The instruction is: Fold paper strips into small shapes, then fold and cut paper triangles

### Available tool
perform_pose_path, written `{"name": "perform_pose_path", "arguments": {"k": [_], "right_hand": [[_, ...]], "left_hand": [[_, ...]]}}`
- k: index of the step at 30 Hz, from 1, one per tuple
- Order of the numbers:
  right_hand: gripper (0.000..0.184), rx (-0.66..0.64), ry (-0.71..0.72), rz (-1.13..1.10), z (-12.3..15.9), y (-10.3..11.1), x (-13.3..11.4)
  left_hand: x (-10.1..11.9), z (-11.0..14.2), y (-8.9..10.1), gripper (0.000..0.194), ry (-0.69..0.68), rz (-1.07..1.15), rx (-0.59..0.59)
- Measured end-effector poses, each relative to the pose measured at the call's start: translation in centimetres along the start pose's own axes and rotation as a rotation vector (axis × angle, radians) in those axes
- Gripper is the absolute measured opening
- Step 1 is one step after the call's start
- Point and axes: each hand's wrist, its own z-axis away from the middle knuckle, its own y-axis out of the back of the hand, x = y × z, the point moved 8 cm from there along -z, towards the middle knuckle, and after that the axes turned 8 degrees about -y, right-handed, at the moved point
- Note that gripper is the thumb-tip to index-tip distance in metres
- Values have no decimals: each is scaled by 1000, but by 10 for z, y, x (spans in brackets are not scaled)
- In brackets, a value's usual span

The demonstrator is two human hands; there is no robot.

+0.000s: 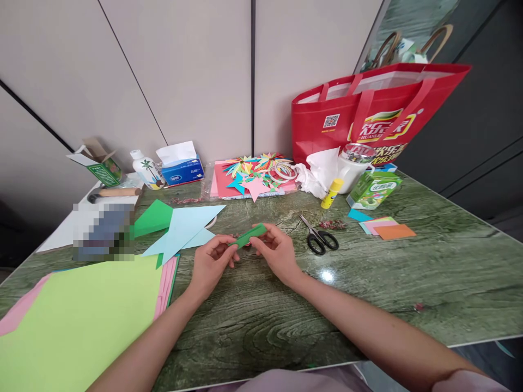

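Observation:
A small folded strip of green paper [250, 234] is held above the table between both hands. My left hand [212, 261] pinches its left end between thumb and fingers. At the other end, my right hand [278, 251] grips the paper the same way. Black-handled scissors [317, 238] lie to the right of my right hand, blades pointing away. Light blue paper cut in pointed shapes [186, 228] and a green paper piece [154, 218] lie beyond my left hand.
Yellow-green sheets [81, 321] fill the left front. Small coloured paper rectangles [395, 232] lie right. Along the back stand a tissue pack [182, 171], paper stars [254, 186], a glue stick [332, 193], a white jar [352, 169], a green carton [373, 189] and a red bag [327, 141].

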Motion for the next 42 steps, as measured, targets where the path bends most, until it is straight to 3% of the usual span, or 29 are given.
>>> {"name": "perform_pose_path", "arguments": {"k": [3,5,7,10,15,19,24,29,31,34,42], "right_hand": [[13,45,40,42,3,3,-4],[10,93,133,95,7,6,-13],[6,98,269,185,12,5,-24],[7,5,460,337,20,-6,-36],[12,-119,605,475,25,-20,-36],[9,-127,529,479,21,-20,-30],[6,-107,298,390,13,-15,-17],[9,-116,124,271,10,-14,-6],[20,-133,58,204,9,-14,-3],[38,-142,34,151,9,-14,-4],[23,-150,13,54,5,-14,-1]], "left_hand": [[-1,0,5,33,7,59,81],[-5,1,6,30,51,81,102],[-13,3,0,28,140,75,19],[-19,6,-10,40,217,64,-115],[-21,8,-12,31,247,31,-145],[-23,9,-12,26,273,63,-138],[-20,8,-12,24,259,84,-131],[-13,8,-18,25,195,2,-242],[-12,8,-20,26,187,-7,-270],[-10,8,-22,32,178,2,-287],[-11,8,-21,24,175,50,-261]]}}
